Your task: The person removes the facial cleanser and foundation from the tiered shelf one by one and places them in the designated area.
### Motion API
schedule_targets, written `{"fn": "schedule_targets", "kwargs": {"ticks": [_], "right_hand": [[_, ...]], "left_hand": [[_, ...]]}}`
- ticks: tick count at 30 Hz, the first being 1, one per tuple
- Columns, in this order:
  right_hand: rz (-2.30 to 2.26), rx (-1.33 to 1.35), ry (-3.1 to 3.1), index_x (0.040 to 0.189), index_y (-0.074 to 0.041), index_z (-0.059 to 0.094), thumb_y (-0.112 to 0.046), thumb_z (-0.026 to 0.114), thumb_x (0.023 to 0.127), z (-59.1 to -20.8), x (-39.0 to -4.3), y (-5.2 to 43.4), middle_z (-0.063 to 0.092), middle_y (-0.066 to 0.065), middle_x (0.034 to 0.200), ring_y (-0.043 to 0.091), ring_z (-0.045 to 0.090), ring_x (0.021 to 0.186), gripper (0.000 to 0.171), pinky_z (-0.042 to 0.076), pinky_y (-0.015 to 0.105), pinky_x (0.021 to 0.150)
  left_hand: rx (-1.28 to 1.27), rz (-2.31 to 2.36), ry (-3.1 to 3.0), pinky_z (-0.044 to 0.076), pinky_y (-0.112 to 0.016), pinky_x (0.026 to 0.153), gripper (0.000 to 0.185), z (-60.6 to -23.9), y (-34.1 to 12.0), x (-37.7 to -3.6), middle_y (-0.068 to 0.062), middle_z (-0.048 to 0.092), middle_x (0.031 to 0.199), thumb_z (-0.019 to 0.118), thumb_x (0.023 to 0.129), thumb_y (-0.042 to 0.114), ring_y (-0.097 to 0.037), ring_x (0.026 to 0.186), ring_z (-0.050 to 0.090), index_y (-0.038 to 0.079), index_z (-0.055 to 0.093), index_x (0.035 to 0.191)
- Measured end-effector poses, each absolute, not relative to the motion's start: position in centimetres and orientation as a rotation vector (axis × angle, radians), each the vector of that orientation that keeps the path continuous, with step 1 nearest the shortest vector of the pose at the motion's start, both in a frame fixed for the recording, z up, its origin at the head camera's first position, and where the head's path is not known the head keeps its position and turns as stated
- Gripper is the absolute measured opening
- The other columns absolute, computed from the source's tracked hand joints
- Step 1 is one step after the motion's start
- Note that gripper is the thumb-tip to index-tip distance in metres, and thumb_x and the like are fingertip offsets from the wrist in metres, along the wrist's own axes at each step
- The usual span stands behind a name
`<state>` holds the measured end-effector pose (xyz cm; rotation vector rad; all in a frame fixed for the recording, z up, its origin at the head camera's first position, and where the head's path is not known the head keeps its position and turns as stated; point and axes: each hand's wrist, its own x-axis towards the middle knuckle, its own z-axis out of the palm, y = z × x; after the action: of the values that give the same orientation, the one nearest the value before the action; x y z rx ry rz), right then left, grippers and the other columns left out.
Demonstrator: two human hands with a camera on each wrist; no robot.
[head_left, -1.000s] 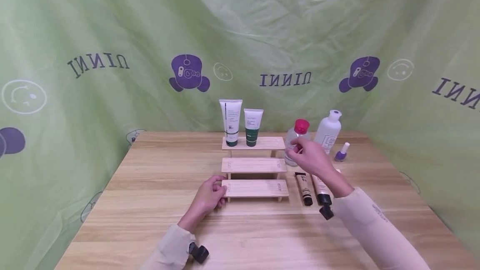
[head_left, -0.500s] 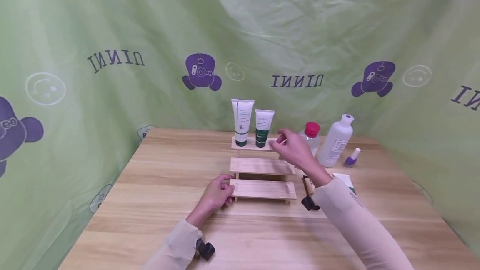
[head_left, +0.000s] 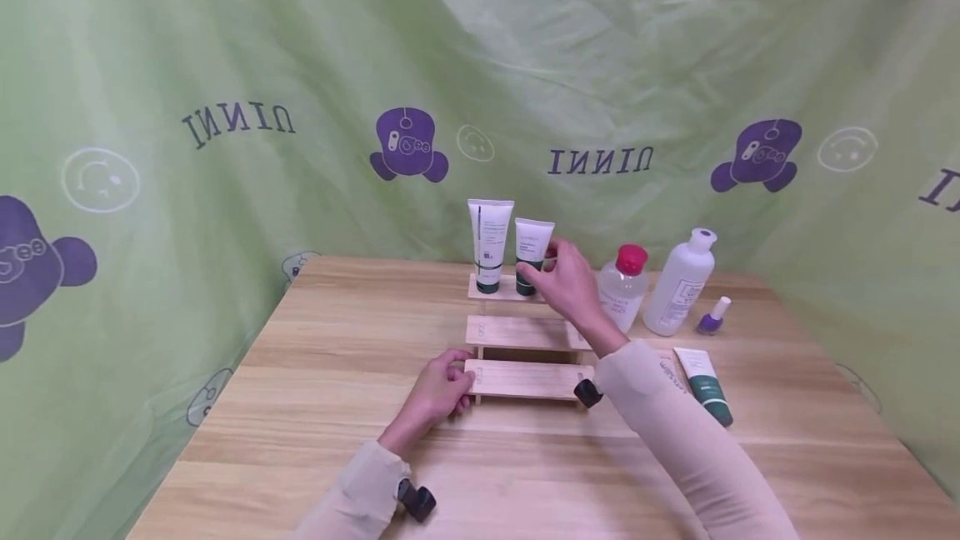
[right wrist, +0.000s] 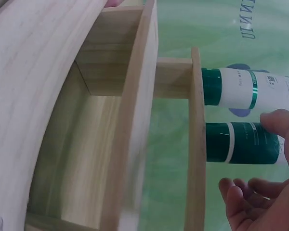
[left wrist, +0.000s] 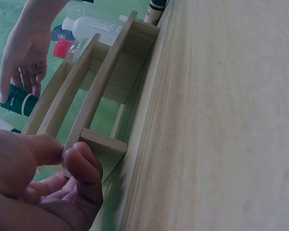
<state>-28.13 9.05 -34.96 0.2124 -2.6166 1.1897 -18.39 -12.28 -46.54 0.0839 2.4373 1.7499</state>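
Right hand (head_left: 572,283) is at the short green-capped tube (head_left: 533,255), which stands cap-down on the top step of the wooden stepped rack (head_left: 525,332), just beside the taller tube (head_left: 489,244). In the head view the thumb and fingers bracket the tube's lower body; in the right wrist view the thumb lies against it while the other fingers sit just off it, loosely curled. Firm grip or only contact: cannot tell.

Left hand (head_left: 438,391) pinches the left end of the rack's lowest step, thumb on top and fingers curled under.

Handling judgement: the tube looks light, soft-walled and smooth plastic. It balances on a narrow cap, so it probably tips easily and could knock its neighbour. Best hold is low, near the stiff cap and shoulder, not the squashy middle.

Also on the bench (head_left: 300,407): pink-capped clear bottle (head_left: 622,287), white bottle (head_left: 681,282), purple nail polish (head_left: 712,317), and another tube lying flat (head_left: 703,384).
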Motion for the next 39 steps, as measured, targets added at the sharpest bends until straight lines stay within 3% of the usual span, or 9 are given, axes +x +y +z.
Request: {"fn": "schedule_targets", "kwargs": {"ticks": [10,32,39], "right_hand": [[1.116,0.278,-2.609,0.115,-0.002,0.058,-0.032,0.073,0.085,-35.4,-27.9,8.6,0.067,0.015,0.101,0.029,0.063,0.086,0.045,0.052,0.042,0.074],[1.124,0.332,-2.512,0.112,-0.003,0.06,-0.028,0.072,0.086,-35.7,-27.4,9.7,0.068,0.013,0.097,0.027,0.064,0.085,0.038,0.052,0.039,0.075],[1.046,0.39,-2.454,0.111,0.0,0.06,-0.027,0.069,0.086,-34.7,-26.2,11.5,0.068,0.015,0.096,0.03,0.064,0.083,0.038,0.05,0.04,0.07]], "left_hand": [[0.088,1.751,2.447,0.047,-0.025,0.044,0.036,-46.5,-12.2,-18.3,-0.005,0.06,0.066,0.059,0.095,0.008,-0.015,0.049,0.057,-0.001,0.053,0.129],[0.104,1.728,2.458,0.048,-0.026,0.044,0.037,-46.4,-12.0,-18.4,-0.006,0.06,0.066,0.059,0.094,0.008,-0.015,0.049,0.057,-0.001,0.053,0.13],[0.088,1.736,2.451,0.049,-0.027,0.045,0.036,-46.4,-12.2,-18.4,-0.006,0.059,0.065,0.059,0.094,0.007,-0.016,0.049,0.057,0.0,0.054,0.129]]}}
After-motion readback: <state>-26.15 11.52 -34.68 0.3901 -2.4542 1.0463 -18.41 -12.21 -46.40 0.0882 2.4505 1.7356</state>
